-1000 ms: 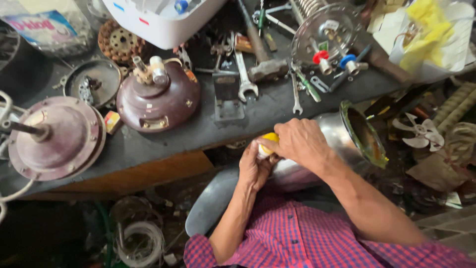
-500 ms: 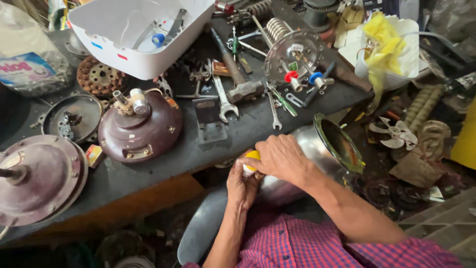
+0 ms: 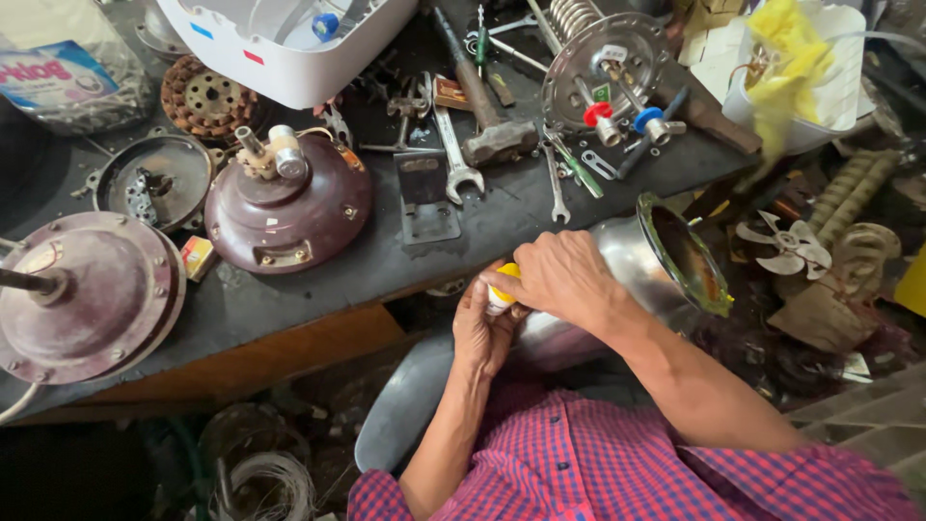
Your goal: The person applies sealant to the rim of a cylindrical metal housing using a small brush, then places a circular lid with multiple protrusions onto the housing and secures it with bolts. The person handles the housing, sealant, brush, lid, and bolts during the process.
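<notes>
Both hands (image 3: 526, 304) as before clenched around the small yellow-and-white tube (image 3: 501, 289), beside the steel vessel (image 3: 627, 260).

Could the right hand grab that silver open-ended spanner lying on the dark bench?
Probably yes: the silver open-ended spanner lies uncovered just beyond the right hand, but that hand is busy on a small yellow-and-white tube.

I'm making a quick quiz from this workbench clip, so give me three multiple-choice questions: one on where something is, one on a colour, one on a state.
1. Where does the hammer lie?
A. on the bench
B. on the floor
C. in the person's lap

2. What colour is the small tube in the hands?
A. blue and black
B. yellow and white
C. green

3. What are the hands doing?
A. resting apart
B. both on the tube
C. gripping a spanner

Answers: 1 A, it lies among the spanners; 2 B, both colours show between the fingers; 3 B, left hand and right hand close around it.
</notes>
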